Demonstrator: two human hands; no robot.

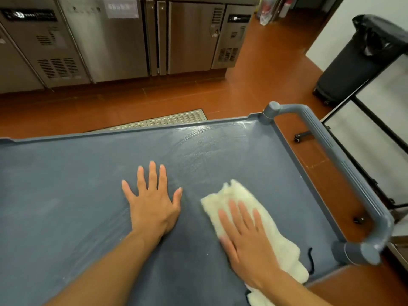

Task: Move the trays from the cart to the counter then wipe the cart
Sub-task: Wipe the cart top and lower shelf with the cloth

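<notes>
The grey-blue cart top (pixel 66 173) fills the lower half of the view and carries no trays. Wet streaks shine on its far right part. My left hand (pixel 152 199) lies flat on the cart surface with fingers spread and straight. My right hand (pixel 245 235) presses flat on a white cloth (pixel 238 195) that lies on the cart to the right of the left hand. The cloth trails back under my right wrist toward the near edge. No trays are in view.
The cart's grey handle bar (pixel 344 164) runs along its right end. Stainless steel counter cabinets (pixel 110 36) stand across the red floor ahead. A black bin (pixel 362 58) stands at the right, beside a black-framed rack (pixel 375 120). A metal floor drain grate (pixel 174 119) lies beyond the cart.
</notes>
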